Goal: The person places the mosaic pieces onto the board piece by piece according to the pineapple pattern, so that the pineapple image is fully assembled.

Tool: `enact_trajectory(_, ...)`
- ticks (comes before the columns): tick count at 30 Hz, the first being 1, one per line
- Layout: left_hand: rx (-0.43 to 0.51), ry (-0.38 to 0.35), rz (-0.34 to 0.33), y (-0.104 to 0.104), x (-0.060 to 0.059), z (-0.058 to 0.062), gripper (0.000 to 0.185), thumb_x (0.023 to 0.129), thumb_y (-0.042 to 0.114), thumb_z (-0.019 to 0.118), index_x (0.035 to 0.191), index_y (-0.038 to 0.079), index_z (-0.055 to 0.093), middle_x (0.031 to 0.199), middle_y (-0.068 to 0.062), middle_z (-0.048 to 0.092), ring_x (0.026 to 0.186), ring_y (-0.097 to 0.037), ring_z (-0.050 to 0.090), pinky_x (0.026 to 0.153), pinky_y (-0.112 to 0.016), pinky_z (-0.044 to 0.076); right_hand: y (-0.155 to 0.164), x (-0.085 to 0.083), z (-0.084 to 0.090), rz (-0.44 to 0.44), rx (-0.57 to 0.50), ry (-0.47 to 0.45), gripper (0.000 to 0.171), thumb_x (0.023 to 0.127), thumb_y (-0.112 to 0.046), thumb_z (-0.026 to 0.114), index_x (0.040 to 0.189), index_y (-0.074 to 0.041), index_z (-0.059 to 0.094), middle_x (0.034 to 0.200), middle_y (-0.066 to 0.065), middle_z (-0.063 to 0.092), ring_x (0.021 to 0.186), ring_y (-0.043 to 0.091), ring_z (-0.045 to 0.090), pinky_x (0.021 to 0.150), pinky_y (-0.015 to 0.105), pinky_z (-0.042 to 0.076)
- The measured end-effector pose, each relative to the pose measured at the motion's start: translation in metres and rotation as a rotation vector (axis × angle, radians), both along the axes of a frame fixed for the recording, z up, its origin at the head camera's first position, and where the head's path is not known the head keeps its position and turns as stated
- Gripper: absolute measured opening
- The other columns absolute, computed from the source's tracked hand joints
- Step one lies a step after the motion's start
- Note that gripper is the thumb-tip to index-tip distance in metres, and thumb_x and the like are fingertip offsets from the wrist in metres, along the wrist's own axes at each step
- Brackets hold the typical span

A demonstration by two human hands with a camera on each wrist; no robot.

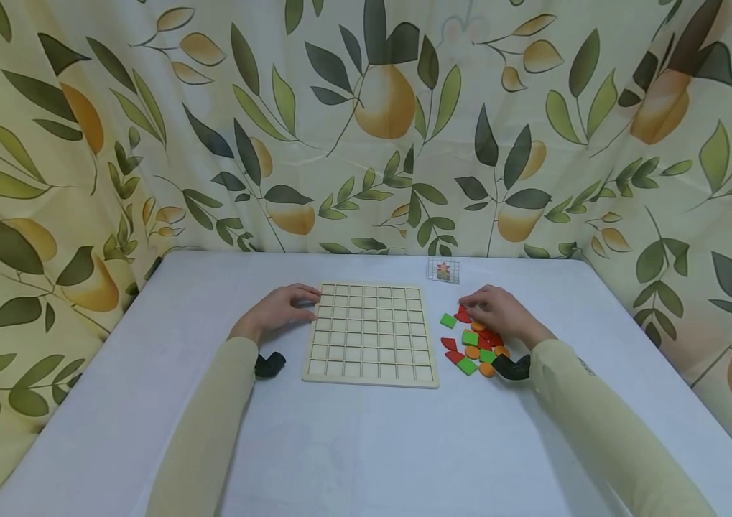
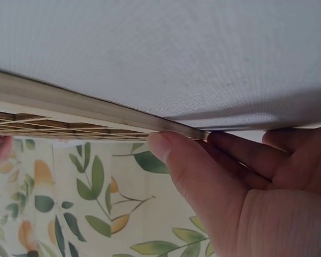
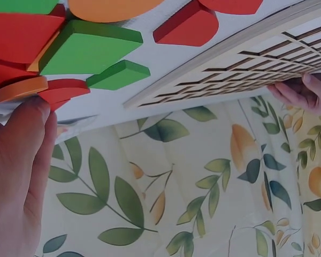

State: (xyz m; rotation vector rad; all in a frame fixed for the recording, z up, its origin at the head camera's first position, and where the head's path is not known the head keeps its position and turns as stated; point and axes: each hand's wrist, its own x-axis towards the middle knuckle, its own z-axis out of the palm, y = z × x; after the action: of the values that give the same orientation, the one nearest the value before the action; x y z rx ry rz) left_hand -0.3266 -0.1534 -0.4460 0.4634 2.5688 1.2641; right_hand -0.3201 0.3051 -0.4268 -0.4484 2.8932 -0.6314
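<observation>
The left hand (image 1: 278, 310) is resting with relaxed fingers against the wooden grid board (image 1: 371, 333); the right hand (image 1: 498, 312) is pinching a red piece (image 1: 463, 314) from the pile (image 1: 477, 346).

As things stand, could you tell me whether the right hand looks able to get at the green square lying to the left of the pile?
Probably yes. The right hand rests on the pile of coloured pieces, and the green square lies bare on the table just beside its fingertips, with nothing between.

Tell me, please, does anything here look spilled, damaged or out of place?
Nothing stands out. The wooden grid board lies flat and empty, with the left hand at its edge. The coloured pieces lie in a loose heap under the right hand.
</observation>
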Motion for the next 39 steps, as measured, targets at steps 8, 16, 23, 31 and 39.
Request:
enact_trajectory(8, -0.009, -0.003, 0.002, 0.000, 0.001, 0.000, 0.042, 0.078, 0.027, 0.072, 0.118, 0.019, 0.062, 0.133, 0.007, 0.049, 0.134, -0.018, 0.032, 0.114, -0.041, 0.021, -0.002, 0.001, 0.001, 0.009, -0.025, -0.022, 0.031, 0.090, -0.025, 0.058, 0.120, -0.017, 0.062, 0.114, 0.008, 0.056, 0.102, 0.024, 0.048, 0.087, 0.042, 0.047)
enact_trajectory(16, -0.020, 0.010, -0.004, 0.000, 0.001, 0.001, 0.042, 0.078, 0.027, 0.072, 0.118, 0.019, 0.062, 0.133, 0.007, 0.048, 0.134, -0.018, 0.032, 0.114, -0.041, 0.021, -0.003, 0.001, 0.001, -0.016, -0.012, 0.007, 0.032, 0.090, -0.028, 0.058, 0.117, -0.012, 0.061, 0.112, 0.011, 0.055, 0.099, 0.026, 0.050, 0.087, 0.043, 0.048)
enact_trajectory(23, -0.040, 0.021, -0.009, -0.001, 0.000, 0.001, 0.044, 0.078, 0.027, 0.072, 0.120, 0.017, 0.061, 0.134, 0.006, 0.047, 0.134, -0.019, 0.031, 0.114, -0.040, 0.021, -0.004, -0.001, -0.003, -0.012, -0.012, 0.035, 0.031, 0.090, -0.028, 0.058, 0.116, -0.011, 0.062, 0.114, 0.011, 0.054, 0.099, 0.025, 0.049, 0.086, 0.043, 0.047)
enact_trajectory(31, -0.057, 0.028, -0.013, 0.000, -0.001, 0.002, 0.044, 0.079, 0.027, 0.071, 0.120, 0.018, 0.060, 0.134, 0.006, 0.047, 0.134, -0.019, 0.031, 0.114, -0.040, 0.020, -0.008, -0.002, 0.000, -0.060, -0.022, 0.011, 0.031, 0.089, -0.029, 0.059, 0.114, -0.011, 0.061, 0.116, 0.011, 0.054, 0.099, 0.026, 0.050, 0.087, 0.044, 0.048)
enact_trajectory(39, -0.062, 0.031, -0.021, 0.000, -0.001, 0.002, 0.044, 0.079, 0.028, 0.071, 0.121, 0.018, 0.060, 0.134, 0.006, 0.047, 0.134, -0.019, 0.031, 0.114, -0.041, 0.021, -0.028, -0.007, 0.007, -0.104, -0.109, 0.036, 0.032, 0.089, -0.030, 0.059, 0.116, -0.013, 0.059, 0.112, 0.006, 0.058, 0.101, 0.024, 0.052, 0.085, 0.040, 0.049)
